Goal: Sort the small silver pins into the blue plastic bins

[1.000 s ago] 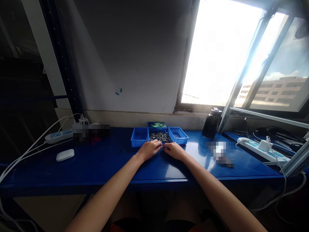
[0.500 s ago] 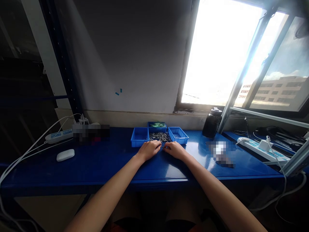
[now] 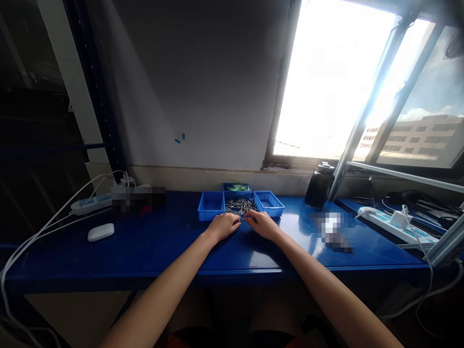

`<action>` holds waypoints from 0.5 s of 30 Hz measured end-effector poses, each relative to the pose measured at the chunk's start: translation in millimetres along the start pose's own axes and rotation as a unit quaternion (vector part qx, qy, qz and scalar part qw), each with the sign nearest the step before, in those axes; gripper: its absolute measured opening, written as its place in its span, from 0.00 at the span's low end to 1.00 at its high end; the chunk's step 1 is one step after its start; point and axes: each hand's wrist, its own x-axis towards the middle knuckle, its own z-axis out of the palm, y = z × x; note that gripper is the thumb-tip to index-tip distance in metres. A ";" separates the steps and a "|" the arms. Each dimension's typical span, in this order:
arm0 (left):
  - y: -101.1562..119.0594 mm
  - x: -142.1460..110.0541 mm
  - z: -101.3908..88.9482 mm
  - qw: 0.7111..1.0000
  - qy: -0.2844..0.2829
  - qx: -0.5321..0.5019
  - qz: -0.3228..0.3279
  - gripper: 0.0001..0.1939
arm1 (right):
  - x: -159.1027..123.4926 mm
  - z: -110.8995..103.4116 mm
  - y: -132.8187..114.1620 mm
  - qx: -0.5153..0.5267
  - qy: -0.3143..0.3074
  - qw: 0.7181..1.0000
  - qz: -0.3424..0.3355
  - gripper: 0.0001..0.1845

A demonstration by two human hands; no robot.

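My left hand [image 3: 224, 227] and my right hand [image 3: 264, 225] face each other low over the table, their fingertips close together. Both are closed in a pinch. Whatever lies between the fingers is too small to make out. Just beyond them is a pile of small, thin dark and silvery pieces [image 3: 240, 206]. A blue bin [image 3: 210, 215] stands left of the pile, and another blue bin [image 3: 272, 210] stands to its right. Behind the pile, a third blue bin [image 3: 237, 195] holds green material [image 3: 239, 187].
The blue table [image 3: 152, 256] carries a white oval case [image 3: 101, 232] and a white power strip [image 3: 92, 204] at left. To the right stand a black bottle [image 3: 319, 186], a blurred-out object [image 3: 332, 229] and another power strip [image 3: 397, 225] beside a metal frame.
The whole view has shifted slightly. Both hands stay almost in place before the pile, with only small movements at the fingertips.
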 end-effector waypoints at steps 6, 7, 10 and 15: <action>-1.8 0.0 1.0 1.000 0.004 0.006 0.013 0.12 | 0.3 -0.9 3.0 -0.010 0.004 1.000 -0.004 0.12; -2.1 -0.1 1.0 1.000 0.005 0.005 0.011 0.12 | 0.7 -0.3 5.2 -0.016 0.003 1.000 0.003 0.12; -2.0 -0.3 0.5 1.000 0.021 -0.010 0.011 0.13 | 1.4 1.7 11.9 -0.033 -0.005 0.999 0.019 0.12; 1.8 0.0 -0.8 0.994 0.070 -0.067 0.045 0.15 | -0.4 3.6 13.0 -0.044 -0.044 0.998 0.002 0.12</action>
